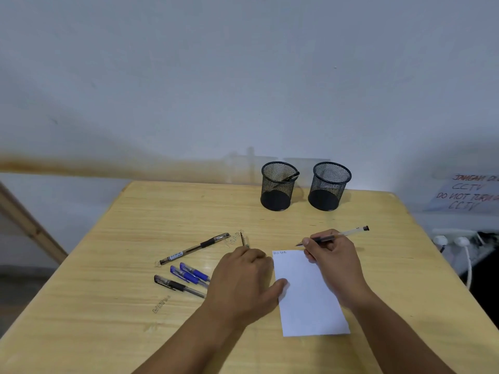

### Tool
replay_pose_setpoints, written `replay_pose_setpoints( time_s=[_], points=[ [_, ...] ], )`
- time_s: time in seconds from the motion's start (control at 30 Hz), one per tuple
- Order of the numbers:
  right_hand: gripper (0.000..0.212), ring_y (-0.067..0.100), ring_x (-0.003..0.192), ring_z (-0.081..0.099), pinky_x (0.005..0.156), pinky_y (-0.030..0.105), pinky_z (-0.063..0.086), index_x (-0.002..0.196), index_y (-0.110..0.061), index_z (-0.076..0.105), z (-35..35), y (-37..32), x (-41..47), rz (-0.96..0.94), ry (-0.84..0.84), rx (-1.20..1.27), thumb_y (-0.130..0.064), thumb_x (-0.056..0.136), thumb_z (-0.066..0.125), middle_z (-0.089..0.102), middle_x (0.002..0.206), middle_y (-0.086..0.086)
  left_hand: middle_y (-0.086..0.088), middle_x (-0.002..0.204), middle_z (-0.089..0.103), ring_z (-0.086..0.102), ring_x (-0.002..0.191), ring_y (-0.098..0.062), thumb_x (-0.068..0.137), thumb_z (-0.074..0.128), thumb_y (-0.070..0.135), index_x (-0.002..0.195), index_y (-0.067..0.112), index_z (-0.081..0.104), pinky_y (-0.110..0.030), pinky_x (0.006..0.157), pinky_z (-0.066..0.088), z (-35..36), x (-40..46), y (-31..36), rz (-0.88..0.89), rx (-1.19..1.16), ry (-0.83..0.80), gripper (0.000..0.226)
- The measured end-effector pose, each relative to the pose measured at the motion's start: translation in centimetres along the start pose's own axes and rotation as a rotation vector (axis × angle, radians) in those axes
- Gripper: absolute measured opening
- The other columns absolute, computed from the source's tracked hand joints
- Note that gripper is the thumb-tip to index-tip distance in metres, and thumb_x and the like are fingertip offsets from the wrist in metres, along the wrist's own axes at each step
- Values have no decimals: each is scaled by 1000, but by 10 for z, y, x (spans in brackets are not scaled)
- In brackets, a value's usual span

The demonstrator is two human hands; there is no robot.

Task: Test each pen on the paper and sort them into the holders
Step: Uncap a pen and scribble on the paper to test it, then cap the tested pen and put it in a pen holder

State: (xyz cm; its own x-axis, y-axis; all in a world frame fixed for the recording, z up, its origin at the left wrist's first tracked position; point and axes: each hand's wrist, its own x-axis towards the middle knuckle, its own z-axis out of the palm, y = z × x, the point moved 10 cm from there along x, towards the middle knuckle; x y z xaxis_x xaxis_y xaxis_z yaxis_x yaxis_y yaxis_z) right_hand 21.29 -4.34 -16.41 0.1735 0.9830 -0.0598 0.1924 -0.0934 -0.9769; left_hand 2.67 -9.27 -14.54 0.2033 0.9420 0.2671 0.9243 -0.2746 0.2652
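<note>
A white sheet of paper [310,295] lies on the wooden table [108,265], with a few small scribbles at its top left corner. My right hand [334,255] grips an uncapped clear pen [348,233], its tip pointing left just above the paper's top edge. My left hand [243,279] rests beside the paper, thumb on the sheet's left edge, fingers closed on a pen cap [245,241]. Left of it lie a black pen [194,248], two blue pens [193,272] and another black pen [178,286]. Two black mesh holders stand at the back: the left holder [278,195] contains one pen, the right holder [328,195] looks empty.
A wall runs right behind the holders. Off the table's right edge are a handwritten CCTV sign [467,195] and a power strip with white plugs and cables [453,238]. A wooden frame [29,225] leans at the far left.
</note>
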Motion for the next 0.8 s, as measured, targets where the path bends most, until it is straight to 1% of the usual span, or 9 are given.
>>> replay_pose_setpoints(
  time_s=[0.1,0.2,0.3,0.37,0.47,0.57,0.63,0.73,0.8],
  points=[
    [11,14,70,70,72,33,56,88,-11,66,-3,-2,-7,-12,-1,9,-18,86,73,74,73,3,15,97,66,54,96,-10,84,46,58,93,28,71,-29,77,46,-13,0,-12,-81,-50,45,40],
    [10,16,75,72,77,37,59,88,-12,66,-5,-2,-14,2,-17,25,-17,86,74,76,77,4,13,98,64,54,100,-11,94,47,44,100,30,70,-28,77,48,-14,7,-35,-195,-90,10,28],
    [9,18,79,74,78,37,59,88,-13,66,-8,-2,-21,5,-28,34,-17,86,74,76,78,4,12,93,60,57,93,-12,91,51,43,99,29,67,-32,73,52,-12,16,-56,-327,-149,-6,23],
    [9,18,79,74,77,35,59,89,-13,67,-9,-4,-27,4,-35,36,-16,86,74,76,79,4,12,93,59,55,91,-12,88,53,45,102,29,65,-34,73,52,-10,22,-58,-363,-151,-17,24],
    [8,18,79,74,73,31,58,89,-11,66,-12,-5,-32,5,-38,47,-14,85,74,76,78,5,11,92,58,53,90,-14,86,52,44,100,28,63,-33,70,51,-10,28,-56,-382,-110,-19,24],
    [9,17,79,75,74,34,59,88,-11,67,-15,-6,-36,-2,-37,45,-14,85,74,76,76,4,8,94,61,55,88,-14,92,49,33,109,29,66,-30,66,47,-5,32,-59,-387,-92,-17,24],
    [8,16,77,75,75,35,60,89,-11,67,-18,-6,-38,-6,-37,48,-14,85,73,76,75,2,8,91,63,56,82,-12,94,49,29,106,28,69,-28,62,45,-5,32,-59,-375,-88,-12,23],
    [8,16,76,74,73,32,59,90,-11,66,-20,-9,-43,-15,-42,74,-13,86,73,76,75,-1,8,87,69,62,79,-9,95,51,24,100,25,73,-25,65,49,-5,30,-50,-313,-159,-45,23],
    [8,17,75,73,69,27,57,90,-10,66,-20,-13,-45,-22,-54,111,-10,85,73,76,75,1,9,86,71,64,81,-7,96,51,15,99,26,73,-20,65,47,-6,24,-42,-285,-244,-58,25]
  ],
)
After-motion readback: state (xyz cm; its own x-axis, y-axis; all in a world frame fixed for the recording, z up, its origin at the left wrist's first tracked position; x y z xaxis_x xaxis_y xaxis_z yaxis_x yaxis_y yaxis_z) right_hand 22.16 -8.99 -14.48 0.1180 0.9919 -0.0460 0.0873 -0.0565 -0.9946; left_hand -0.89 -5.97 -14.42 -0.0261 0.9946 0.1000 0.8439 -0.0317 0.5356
